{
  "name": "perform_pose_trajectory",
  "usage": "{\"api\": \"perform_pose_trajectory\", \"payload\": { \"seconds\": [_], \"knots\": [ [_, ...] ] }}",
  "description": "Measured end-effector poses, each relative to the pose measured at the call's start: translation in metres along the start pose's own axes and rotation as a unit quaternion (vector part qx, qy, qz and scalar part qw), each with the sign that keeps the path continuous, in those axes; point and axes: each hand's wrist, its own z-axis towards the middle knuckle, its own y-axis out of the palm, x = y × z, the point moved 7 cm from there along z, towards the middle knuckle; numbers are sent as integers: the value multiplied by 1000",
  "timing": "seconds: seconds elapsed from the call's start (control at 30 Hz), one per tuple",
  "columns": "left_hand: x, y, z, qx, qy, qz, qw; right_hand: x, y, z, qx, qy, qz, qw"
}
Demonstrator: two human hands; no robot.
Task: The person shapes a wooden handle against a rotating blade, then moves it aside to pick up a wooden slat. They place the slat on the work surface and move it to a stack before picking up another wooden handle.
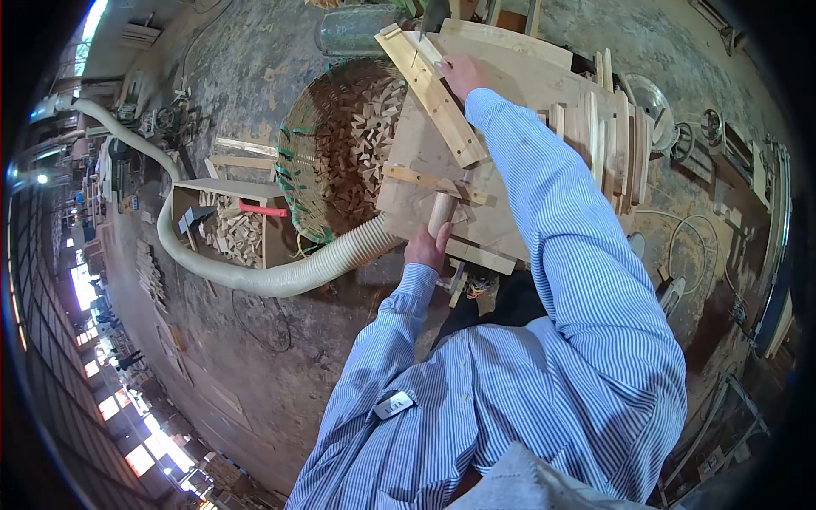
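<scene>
My left hand (427, 247) is closed round a round wooden handle (441, 214) at the near edge of a plywood table (412, 180). The handle meets a flat wooden bar (408, 175) lying across the board. At the far side, my right hand (465, 75) grips a pale wood strip (423, 48), its fingers curled against it. The strip lies alongside a slanted wooden fence (433, 98) with dark holes in it. My right palm and part of the strip are hidden from view.
A woven basket (293, 161) full of small wood offcuts stands left of the table. A ribbed hose (340, 255) curves past it to a wooden box (229, 189) of offcuts with a red-handled tool (262, 209). Several wooden slats (619, 149) stand at the table's right.
</scene>
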Motion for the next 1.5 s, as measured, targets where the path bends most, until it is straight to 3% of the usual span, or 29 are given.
{"api": "perform_pose_trajectory", "payload": {
  "seconds": [0.27,0.47,0.57,0.63,0.87,0.93,1.13,1.5],
  "knots": [
    [18,-4,15,17,24,-9,1000,2,-14,17,18,-9,1,1000],
    [8,2,9,13,19,-5,1000,-12,-34,-14,24,-16,15,999],
    [3,0,2,13,21,-7,1000,-8,-40,-29,82,-1,65,995],
    [-5,0,-8,12,18,-7,1000,-13,-57,-45,109,2,8,994],
    [-26,-5,-37,1,5,-34,999,-43,-53,-92,48,-95,-1,994],
    [-34,-1,-48,-12,-9,-31,999,-21,-41,-98,53,-13,10,998],
    [-47,-10,-73,8,5,-48,999,-21,-3,-98,19,61,6,998],
    [-64,1,-80,-36,-30,-17,999,-45,9,-74,0,78,50,996]
  ]
}}
